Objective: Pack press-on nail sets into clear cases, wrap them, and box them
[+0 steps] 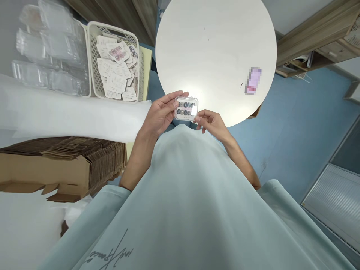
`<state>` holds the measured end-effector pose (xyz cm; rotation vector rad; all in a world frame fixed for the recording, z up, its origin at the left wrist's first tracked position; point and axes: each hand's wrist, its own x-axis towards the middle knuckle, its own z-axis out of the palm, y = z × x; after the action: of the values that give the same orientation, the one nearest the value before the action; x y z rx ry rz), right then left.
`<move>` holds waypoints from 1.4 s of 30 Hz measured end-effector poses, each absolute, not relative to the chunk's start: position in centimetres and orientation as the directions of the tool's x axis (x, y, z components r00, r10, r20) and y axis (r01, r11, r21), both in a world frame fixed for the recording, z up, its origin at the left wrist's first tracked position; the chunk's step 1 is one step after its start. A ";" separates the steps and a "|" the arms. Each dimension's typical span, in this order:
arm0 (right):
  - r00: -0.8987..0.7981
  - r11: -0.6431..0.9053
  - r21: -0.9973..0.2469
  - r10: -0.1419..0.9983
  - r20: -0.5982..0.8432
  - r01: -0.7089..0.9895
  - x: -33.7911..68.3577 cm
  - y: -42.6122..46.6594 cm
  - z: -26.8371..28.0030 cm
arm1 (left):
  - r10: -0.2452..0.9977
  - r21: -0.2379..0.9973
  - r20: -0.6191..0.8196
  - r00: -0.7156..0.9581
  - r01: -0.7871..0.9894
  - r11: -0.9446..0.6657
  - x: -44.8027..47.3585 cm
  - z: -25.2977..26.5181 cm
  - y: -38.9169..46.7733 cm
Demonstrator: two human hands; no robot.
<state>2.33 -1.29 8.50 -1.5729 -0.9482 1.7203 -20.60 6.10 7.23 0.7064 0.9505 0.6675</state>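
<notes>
Between my two hands is a clear plastic case with rounded corners. Inside it, two rows of small press-on nails show in dark and pale tones, and glare hides part of the right side. The thumb and fingers of my left hand grip the case's left edge. At its lower right corner, my right hand pinches the edge between thumb and fingers. The case is held above the near edge of the round white table, close to my body.
On the left, a white perforated basket holds many nail cards. Beyond it lie clear plastic boxes in another container. Flattened brown cardboard boxes stand nearer me. A pixelated pinkish object lies on the table's right side.
</notes>
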 end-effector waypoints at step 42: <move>0.019 -0.720 -0.693 0.694 -0.720 0.025 1.4 1.6 -2.9 | 0.696 0.728 -0.682 0.227 0.301 0.615 -21.0 -3.6 6.6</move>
<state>1.38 1.62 -2.91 -1.8030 -0.7327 1.7514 -20.99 6.56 -3.62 0.9317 1.3630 0.3347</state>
